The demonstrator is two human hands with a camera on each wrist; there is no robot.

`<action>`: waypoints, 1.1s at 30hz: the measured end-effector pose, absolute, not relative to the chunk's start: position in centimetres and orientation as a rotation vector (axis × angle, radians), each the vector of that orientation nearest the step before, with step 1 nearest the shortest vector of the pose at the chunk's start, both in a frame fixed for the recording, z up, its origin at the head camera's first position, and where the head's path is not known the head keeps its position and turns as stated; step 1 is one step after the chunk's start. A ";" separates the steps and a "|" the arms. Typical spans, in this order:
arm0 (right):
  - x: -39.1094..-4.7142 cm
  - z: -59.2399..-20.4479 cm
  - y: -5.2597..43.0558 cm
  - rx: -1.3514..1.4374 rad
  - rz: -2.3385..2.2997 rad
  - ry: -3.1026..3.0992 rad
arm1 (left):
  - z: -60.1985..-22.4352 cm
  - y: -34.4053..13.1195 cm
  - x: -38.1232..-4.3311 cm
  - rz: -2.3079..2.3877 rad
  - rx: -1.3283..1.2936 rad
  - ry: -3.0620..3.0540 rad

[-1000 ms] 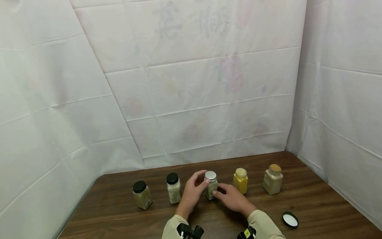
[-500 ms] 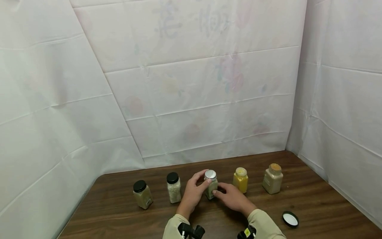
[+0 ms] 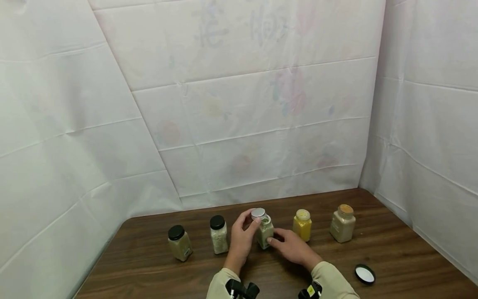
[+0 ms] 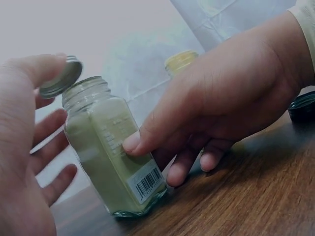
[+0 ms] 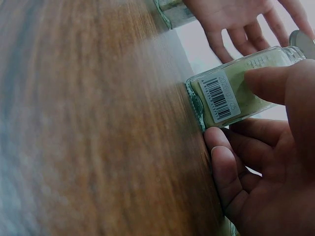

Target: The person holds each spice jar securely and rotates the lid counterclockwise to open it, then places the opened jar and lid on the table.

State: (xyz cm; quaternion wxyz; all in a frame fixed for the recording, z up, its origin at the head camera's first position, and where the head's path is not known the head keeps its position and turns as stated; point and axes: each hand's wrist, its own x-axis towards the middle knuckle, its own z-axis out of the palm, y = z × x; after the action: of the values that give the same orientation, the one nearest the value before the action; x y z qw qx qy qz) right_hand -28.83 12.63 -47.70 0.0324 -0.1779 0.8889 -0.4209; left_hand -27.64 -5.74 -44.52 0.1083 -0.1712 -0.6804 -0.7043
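Five jars stand across the wooden tabletop (image 3: 149, 274), and my two hands are at the middle one. With my left hand (image 3: 240, 241) I pinch the silver lid (image 4: 64, 78) between thumb and finger, my other fingers spread loosely behind it. The lid is tilted, just beside the mouth of the green jar (image 3: 265, 236) and off to its left; I cannot tell whether the two touch. My right hand (image 3: 293, 248) grips the jar low down, the thumb pressed on one glass face above the barcode label (image 5: 220, 96), with fingers round the other side. The jar's base is at the tabletop, its threaded neck is bare, and pale green powder fills much of it. To my left are a flake-filled jar (image 3: 219, 238) and, farther along, a tan jar (image 3: 181, 247), both capped in black. To my right come a yellow jar (image 3: 302, 228) and then a larger beige jar (image 3: 342, 226) with an orange-brown top. Nearer me on that side, a black lid (image 3: 365, 274) lies with its white inner face up. White sheets (image 3: 239, 104) with faint floral patches hang behind everything.
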 end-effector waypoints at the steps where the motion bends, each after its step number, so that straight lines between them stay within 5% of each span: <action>1: -28.8 -47.6 12.6 -0.545 -1.299 2.732 | -44.4 -5.8 -27.6 -2.075 -0.486 -1.978; 33: -28.7 -47.9 12.6 -0.498 -1.293 2.755 | -43.9 -6.6 -23.4 -2.047 -0.378 -2.017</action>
State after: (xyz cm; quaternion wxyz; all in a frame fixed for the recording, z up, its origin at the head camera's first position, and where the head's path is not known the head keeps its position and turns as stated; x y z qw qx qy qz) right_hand -28.74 12.56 -47.91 0.0289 -0.1615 0.8930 -0.4191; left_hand -23.41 -6.62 -43.86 0.1213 -0.1294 -0.6907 -0.7011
